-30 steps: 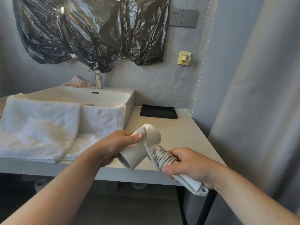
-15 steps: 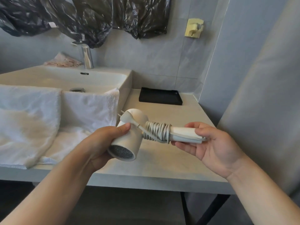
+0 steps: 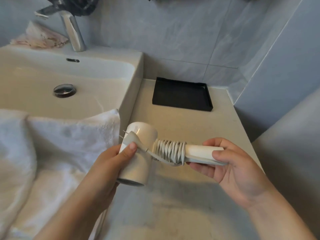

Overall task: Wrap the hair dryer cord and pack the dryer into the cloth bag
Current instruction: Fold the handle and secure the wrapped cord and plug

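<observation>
A white hair dryer [image 3: 138, 163] hangs over the counter between both hands, its handle level and pointing right. Its grey cord [image 3: 168, 151] is coiled tightly round the upper handle. The plug [image 3: 132, 139] lies against the barrel, prongs pointing left. My left hand [image 3: 110, 163] grips the barrel, thumb pressing the plug down. My right hand [image 3: 230, 163] holds the handle's end between thumb and fingers. No cloth bag is in view.
A beige counter [image 3: 181, 196] lies under the hands, with a black tray [image 3: 181, 96] at its back. A white sink [image 3: 69, 94] with a chrome tap [image 3: 72, 32] is at left, white towels [image 3: 52, 144] draped over its front. Tiled walls close the back and right.
The view has tilted down and come closer. The dryer's handle went from pointing down-right to level, and my right hand slid from the coils to the handle's end.
</observation>
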{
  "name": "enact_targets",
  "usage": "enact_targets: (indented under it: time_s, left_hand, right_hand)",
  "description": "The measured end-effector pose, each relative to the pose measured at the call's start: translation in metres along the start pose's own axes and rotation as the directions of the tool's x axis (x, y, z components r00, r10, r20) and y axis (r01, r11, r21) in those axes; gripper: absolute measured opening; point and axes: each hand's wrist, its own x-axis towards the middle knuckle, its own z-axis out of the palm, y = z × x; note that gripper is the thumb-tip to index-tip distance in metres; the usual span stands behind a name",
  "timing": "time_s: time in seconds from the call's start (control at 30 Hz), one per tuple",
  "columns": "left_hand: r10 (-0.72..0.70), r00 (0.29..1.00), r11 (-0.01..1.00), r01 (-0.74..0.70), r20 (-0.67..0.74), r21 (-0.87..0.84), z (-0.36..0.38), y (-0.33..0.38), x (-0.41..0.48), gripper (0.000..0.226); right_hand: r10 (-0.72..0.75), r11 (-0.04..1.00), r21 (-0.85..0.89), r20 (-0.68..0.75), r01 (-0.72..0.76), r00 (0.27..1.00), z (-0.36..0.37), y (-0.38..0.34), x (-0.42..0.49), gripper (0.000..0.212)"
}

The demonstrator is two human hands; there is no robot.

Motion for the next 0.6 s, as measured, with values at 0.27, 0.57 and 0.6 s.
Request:
enact_targets:
  time_s: [0.27,0.57,0.6]
  left_hand:
    - [-0.123,0.991,0.989,0.118,-0.045,-0.092,0.002,0.088,-0.047,0.027]
    - [-0.184,0.976,0.973,0.165,-0.114,-0.158,0.001,0.158,-0.099,0.024]
    - [-0.191,0.975,0.973,0.171,-0.118,-0.156,-0.001,0.163,-0.103,0.027]
  right_hand:
    - [0.187,0.981,-0.024,-0.114,-0.191,0.976,0.073,-0.076,-0.029,0.017]
    - [0.242,0.966,-0.085,-0.053,-0.246,0.969,0.119,-0.140,-0.073,0.024]
    - [0.244,0.964,-0.093,-0.042,-0.247,0.969,0.122,-0.142,-0.075,0.025]
